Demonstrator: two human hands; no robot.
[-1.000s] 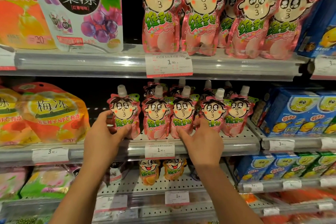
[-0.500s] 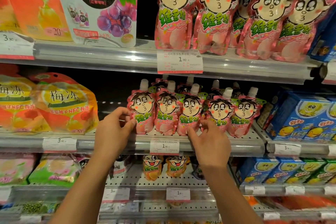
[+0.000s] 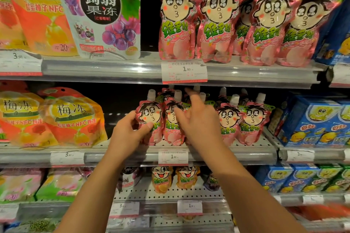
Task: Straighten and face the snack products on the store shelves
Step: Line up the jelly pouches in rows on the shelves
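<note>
Left hand (image 3: pixel 126 134) grips the leftmost small pink cartoon-face spouted pouch (image 3: pixel 150 121): upright, spout up, face outward. Right hand (image 3: pixel 198 121), fingers spread, blurred, seemingly touches neighbouring pouches.

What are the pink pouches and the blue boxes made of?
Pink pouches: probably glossy plastic film, since they crinkle and catch glints, with hard-looking white caps. Blue boxes: likely printed cardboard, with flat faces and sharp edges.

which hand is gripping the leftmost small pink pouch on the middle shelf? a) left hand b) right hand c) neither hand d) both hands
a: the left hand curls its thumb and fingers round the leftmost pink pouch, while the right hand is lifted with fingers spread, gripping nothing.
</note>
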